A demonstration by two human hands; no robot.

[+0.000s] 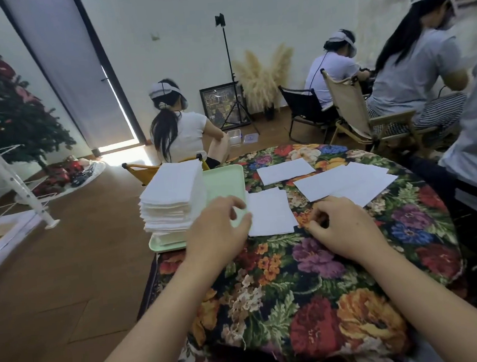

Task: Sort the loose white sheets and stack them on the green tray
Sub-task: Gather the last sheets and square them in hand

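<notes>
Your left hand (219, 229) hovers at centre frame over the near corner of the pale green plastic tray (226, 181), fingers loosely spread and curved, holding nothing. Your right hand (339, 227), just right of it, rests knuckles-up on the floral tablecloth (310, 275), fingers curled under; whether it pinches anything, you cannot tell. A tall stack of white sheets (173, 197) sits on the tray's left side; loose white sheets (269, 211) lie between and beyond your hands.

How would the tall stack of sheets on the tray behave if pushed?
The stack looks tall for its footprint and its edges are uneven, so it would probably shear or topple. It sits at the green tray's left side, so sheets might spill off.
</notes>
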